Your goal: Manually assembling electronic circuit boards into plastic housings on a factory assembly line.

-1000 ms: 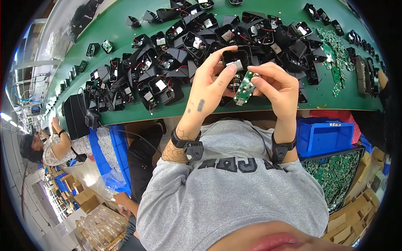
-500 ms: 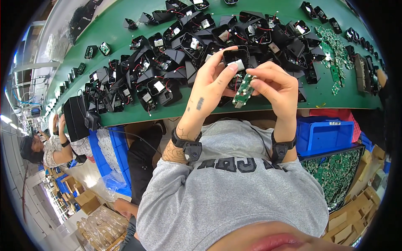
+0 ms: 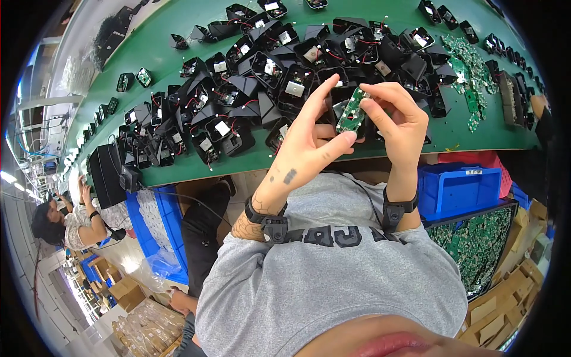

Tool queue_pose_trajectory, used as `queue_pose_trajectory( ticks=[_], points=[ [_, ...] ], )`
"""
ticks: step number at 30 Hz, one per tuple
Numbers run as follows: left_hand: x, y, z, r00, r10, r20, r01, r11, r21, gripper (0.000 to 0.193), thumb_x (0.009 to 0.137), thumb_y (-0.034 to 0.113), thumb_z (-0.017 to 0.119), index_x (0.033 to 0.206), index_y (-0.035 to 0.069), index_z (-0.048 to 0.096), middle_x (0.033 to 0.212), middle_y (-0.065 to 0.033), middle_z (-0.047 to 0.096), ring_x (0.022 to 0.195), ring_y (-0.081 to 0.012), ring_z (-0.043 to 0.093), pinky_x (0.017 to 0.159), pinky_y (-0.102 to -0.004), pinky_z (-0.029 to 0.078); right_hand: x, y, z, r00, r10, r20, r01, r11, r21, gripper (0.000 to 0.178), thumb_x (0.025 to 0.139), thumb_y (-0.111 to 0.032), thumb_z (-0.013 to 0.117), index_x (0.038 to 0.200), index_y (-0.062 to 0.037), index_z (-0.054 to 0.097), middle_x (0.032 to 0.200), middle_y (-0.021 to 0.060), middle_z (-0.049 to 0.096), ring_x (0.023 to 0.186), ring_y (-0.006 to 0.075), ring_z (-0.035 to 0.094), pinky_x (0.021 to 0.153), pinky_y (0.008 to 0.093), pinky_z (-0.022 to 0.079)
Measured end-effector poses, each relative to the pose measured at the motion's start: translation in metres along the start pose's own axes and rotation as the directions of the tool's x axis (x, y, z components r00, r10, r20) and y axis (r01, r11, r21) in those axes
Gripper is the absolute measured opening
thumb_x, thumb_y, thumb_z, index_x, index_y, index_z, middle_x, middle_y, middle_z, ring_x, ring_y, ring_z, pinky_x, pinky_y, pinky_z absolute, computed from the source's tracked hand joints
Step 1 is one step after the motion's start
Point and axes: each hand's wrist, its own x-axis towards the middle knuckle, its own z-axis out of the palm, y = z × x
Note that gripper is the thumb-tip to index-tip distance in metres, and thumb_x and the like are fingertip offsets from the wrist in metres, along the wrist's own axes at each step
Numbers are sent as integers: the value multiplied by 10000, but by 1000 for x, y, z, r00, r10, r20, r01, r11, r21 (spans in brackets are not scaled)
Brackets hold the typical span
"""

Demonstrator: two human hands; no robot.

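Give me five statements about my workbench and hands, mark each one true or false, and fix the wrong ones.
1. Your right hand pinches a green circuit board. True.
2. The tabletop is white. False: the tabletop is green.
3. A heap of loose circuit boards lies to the right of the piled black housings. True.
4. The blue bin on your right stands on top of the table. False: that blue bin is below the table's near edge.
5. Your left wrist has a black strap around it. True.
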Motion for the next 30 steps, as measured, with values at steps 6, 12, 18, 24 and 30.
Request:
queue_pose_trajectory(
  ticks=[6,12,18,24,30],
  points=[
    [0,1,3,1000,-3,-24,2,999,-34,724,837,-19,562,1452,81,194,1227,-140,465,965,-240,630,760,-312,568,1,-7,-2,975,-216,59,224,931,-288,248,713,44,697,954,-15,701,972,74,616,816,118,556,681,216,437],
    [0,1,3,999,22,-23,-21,1000,18,703,845,-19,565,1450,95,226,1245,-129,417,955,-169,616,759,-255,534,3,-15,-3,888,-409,209,460,788,-410,216,632,-21,740,840,-73,715,1013,76,621,980,232,545,782,321,445],
    [1,-4,4,996,52,-72,-53,999,-3,671,844,-21,563,1434,73,257,1204,-110,480,919,-150,625,757,-244,525,-2,-1,4,961,-253,108,265,957,-114,131,719,-8,703,840,-14,654,993,96,621,937,213,580,815,312,458],
    [1,2,2,994,76,-83,-73,996,41,652,842,-50,541,1422,49,262,1226,-124,471,942,-165,615,790,-299,547,15,-8,-28,740,-474,-477,254,854,-454,152,823,49,619,974,34,628,930,109,648,927,187,602,833,305,476],
    [1,0,4,982,152,-114,-130,975,182,666,832,-68,548,1423,43,263,1218,-122,469,956,-146,601,812,-277,539,-5,-15,5,975,-223,-8,214,947,-240,216,641,-16,759,851,-46,714,869,65,636,872,186,595,748,282,470]
  ],
)
